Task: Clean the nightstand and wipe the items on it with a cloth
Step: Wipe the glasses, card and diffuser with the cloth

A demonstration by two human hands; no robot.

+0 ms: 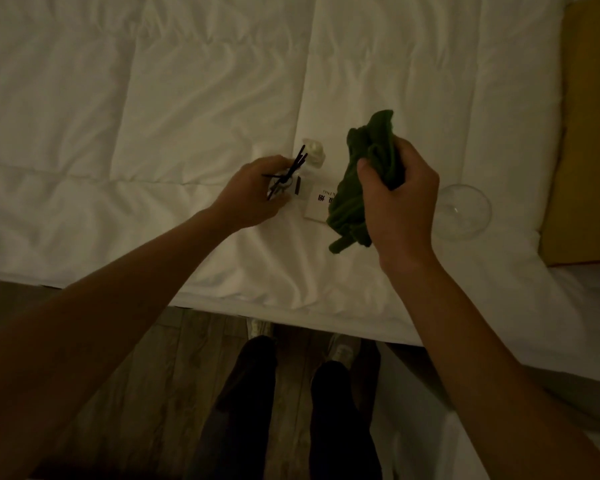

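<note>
— What's held?
— Right hand [397,199] clenches a crumpled, nubby green cloth [364,174]; left hand [253,194] grips a small reed diffuser [284,178], dark sticks fanning toward one o'clock.
— Room?
— Wrinkled white duvet [153,116] stretches wide at eleven o'clock; its edge lies at six.

Dim, warm yellowish light, soft grainy detail, wide-angle bending at edges

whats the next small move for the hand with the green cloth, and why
Probably bring the crumpled green cloth, gripped in the right hand, leftward onto the small reed diffuser bottle with dark sticks that the left hand holds over the white bed cover; they are still apart.
</note>
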